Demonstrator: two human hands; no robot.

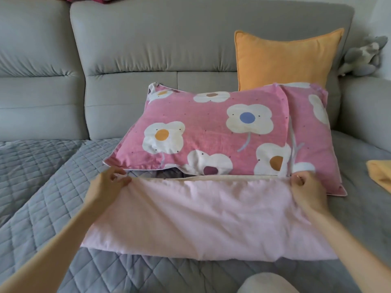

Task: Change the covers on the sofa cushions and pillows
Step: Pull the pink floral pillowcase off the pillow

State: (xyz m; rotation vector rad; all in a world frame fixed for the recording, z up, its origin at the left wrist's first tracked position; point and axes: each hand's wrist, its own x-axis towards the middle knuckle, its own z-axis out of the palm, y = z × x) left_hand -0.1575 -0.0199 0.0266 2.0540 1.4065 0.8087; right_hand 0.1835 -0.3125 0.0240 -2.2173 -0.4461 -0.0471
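A pale pink pillow (201, 218) lies flat on the quilted seat in front of me. My left hand (110, 182) pinches its far left corner, and my right hand (304, 185) pinches its far right corner. Just behind it lies a pillow in a pink flowered cover (211, 134), with a second flowered pillow (313, 132) under its right end. An orange cushion (287, 60) leans upright against the sofa back.
The grey sofa back (169, 43) rises behind, and a grey quilted cover (42, 176) spreads over the seat. A folded yellow cloth (380, 172) lies at the right edge. A grey plush toy (364, 56) sits on the right armrest.
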